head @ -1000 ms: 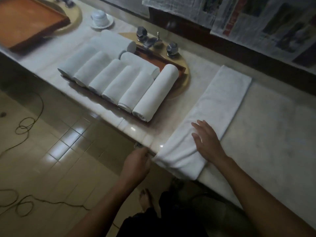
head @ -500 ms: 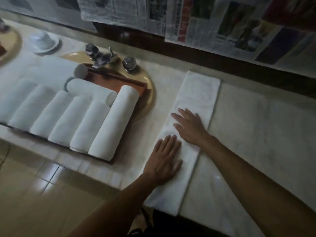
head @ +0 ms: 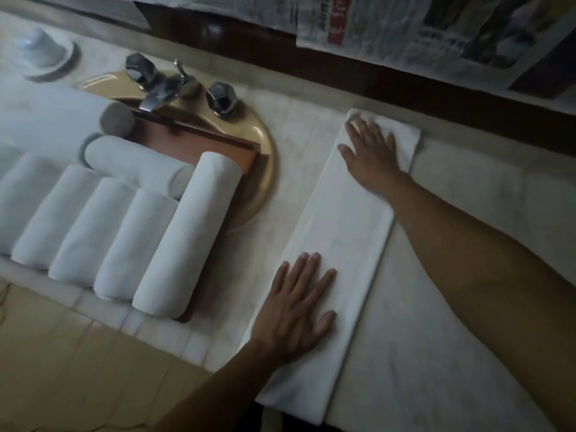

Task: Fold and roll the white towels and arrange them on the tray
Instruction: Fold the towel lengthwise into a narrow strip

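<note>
A long white towel, folded into a narrow strip, lies flat on the marble counter, its near end hanging over the front edge. My left hand presses flat on the strip's near part, fingers spread. At the strip's far end my right hand lies flat with straight fingers. To the left, several rolled white towels lie side by side on a brown wooden tray, with two more rolls laid across behind them.
The tray sits over a yellow sink with a chrome tap and two knobs. A white cup on a saucer stands at the far left. Newspaper sheets hang on the wall behind. Tiled floor lies below the counter edge.
My right hand slid from the towel's middle to its far end. My left hand came up from the counter edge onto the towel's near part. The view moved in closer.
</note>
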### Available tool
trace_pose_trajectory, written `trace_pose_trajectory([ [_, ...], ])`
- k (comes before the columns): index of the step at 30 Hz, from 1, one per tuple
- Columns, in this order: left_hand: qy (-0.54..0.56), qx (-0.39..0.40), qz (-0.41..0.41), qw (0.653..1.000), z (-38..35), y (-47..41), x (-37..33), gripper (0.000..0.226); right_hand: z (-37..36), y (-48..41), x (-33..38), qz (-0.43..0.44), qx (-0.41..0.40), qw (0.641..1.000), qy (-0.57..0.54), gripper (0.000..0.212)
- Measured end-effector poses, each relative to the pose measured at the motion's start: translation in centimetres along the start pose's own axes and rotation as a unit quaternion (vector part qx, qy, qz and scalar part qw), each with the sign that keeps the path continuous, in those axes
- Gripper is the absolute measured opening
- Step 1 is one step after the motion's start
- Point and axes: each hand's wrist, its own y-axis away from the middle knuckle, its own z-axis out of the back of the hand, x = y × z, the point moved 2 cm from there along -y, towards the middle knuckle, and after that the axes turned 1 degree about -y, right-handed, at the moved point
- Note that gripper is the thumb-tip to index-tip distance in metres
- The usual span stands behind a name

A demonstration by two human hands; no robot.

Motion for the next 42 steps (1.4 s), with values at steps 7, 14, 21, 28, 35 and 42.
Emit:
trace_pose_trajectory([
  [7,-0.023,0.053,0.006,0.998,0.1,0.1,-0.3,0.071,-3.3,15.1,3.7,0.046,-0.047,0.997,-0.036,0.065],
  [14,-0.036,0.056,-0.035,0.997,0.0,0.8,-0.8,0.068,-3.0,10.0,0.8,0.066,-0.062,0.995,0.041,0.063],
  [21,-0.046,0.068,-0.06,0.995,-0.7,2.0,-1.4,0.067,0.3,7.2,1.3,0.073,-0.146,0.986,0.022,0.058],
  [28,-0.017,0.029,-0.068,0.997,-0.3,2.2,-1.4,0.068,-4.2,15.3,3.1,0.224,-0.046,0.973,0.039,0.057],
  [35,-0.007,0.001,-0.071,0.997,-0.6,1.7,-1.2,0.07,-0.4,3.9,-0.2,0.063,-0.017,0.997,0.032,0.06],
  [42,-0.04,0.065,-0.067,0.995,-1.1,1.5,-1.2,0.073,-1.5,11.4,3.0,-0.016,-0.022,0.997,-0.073,0.059],
])
